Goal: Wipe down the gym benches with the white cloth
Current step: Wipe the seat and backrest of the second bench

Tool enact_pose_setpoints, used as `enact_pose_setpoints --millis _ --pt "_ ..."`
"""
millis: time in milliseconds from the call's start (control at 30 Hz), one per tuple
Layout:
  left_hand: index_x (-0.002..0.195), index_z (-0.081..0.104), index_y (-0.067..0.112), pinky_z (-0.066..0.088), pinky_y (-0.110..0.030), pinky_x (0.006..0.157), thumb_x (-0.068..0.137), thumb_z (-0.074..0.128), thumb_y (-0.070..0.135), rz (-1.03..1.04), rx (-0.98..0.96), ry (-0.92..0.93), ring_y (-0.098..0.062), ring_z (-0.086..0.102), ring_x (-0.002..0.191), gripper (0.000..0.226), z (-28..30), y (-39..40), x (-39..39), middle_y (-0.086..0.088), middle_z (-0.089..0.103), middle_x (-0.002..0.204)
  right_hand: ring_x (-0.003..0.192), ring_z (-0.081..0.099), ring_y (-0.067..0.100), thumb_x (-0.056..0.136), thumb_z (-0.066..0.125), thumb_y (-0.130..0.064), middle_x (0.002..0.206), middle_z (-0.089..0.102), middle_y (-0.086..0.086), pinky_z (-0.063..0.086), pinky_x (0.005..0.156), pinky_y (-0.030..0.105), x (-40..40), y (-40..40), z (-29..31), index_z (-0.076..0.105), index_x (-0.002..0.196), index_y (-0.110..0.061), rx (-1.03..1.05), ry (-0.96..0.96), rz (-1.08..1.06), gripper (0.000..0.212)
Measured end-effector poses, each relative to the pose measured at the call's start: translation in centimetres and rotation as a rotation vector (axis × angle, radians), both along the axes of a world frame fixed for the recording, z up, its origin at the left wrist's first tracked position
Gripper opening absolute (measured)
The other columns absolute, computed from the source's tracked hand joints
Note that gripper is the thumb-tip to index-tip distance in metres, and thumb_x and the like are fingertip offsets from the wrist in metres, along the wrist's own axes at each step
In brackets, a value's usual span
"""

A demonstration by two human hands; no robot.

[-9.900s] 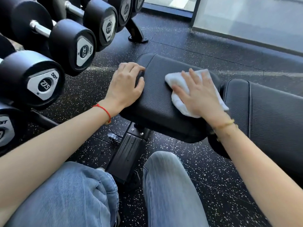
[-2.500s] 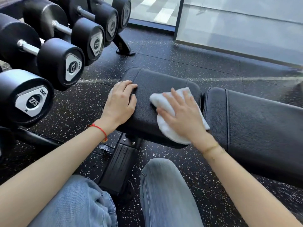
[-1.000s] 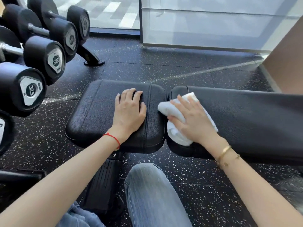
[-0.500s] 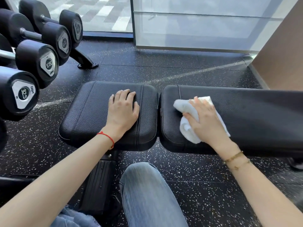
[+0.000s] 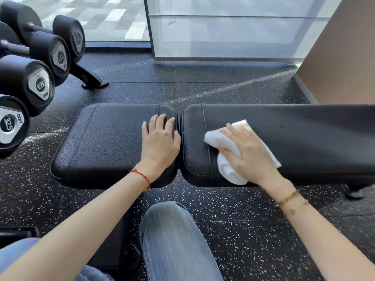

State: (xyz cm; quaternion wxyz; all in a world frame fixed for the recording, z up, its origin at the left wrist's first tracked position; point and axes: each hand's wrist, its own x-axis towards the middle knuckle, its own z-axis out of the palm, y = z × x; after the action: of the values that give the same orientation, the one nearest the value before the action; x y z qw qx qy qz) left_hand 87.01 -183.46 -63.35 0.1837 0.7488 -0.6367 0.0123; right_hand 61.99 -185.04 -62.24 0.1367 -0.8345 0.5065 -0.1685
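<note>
A single head-worn view looks forward and steeply down from above the person's lap, close to the work. The wide lens bends straight edges toward the frame's borders. The bench (image 5: 113, 138) runs left to right across the middle, just beyond the knee (image 5: 172, 230) at the near bottom edge. Both forearms enter from the near corners. The dumbbell rack (image 5: 40, 63) fills the far left, glass panels (image 5: 223, 27) the far top, speckled floor (image 5: 243, 230) between.
</note>
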Motion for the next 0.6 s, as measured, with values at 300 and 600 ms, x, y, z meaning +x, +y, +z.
enact_pose_setpoints --millis 300,600 --pt "0.138 0.051 0.016 0.021 -0.052 0.119 0.094 0.046 0.029 0.01 -0.036 0.014 -0.029 0.034 0.141 0.046 0.0 0.0 -0.3 -0.009 0.046 0.147 0.148 0.022 0.019 0.103 0.034 -0.048 0.159 0.034 -0.001 0.01 0.122 0.043 4.3 -7.2 1.2 0.036 0.151 -0.025 -0.035 0.216 -0.051 0.053" --pt "0.136 0.054 0.016 0.022 -0.051 0.118 0.093 0.044 0.027 0.013 -0.058 0.021 -0.027 0.036 0.139 0.045 0.1 0.0 -0.1 -0.007 0.048 0.144 0.145 0.035 0.03 0.089 0.055 -0.066 0.153 0.044 -0.002 0.029 0.117 0.051 -1.5 3.9 -0.8 0.049 0.146 -0.019 -0.275 0.098 0.239 0.074"
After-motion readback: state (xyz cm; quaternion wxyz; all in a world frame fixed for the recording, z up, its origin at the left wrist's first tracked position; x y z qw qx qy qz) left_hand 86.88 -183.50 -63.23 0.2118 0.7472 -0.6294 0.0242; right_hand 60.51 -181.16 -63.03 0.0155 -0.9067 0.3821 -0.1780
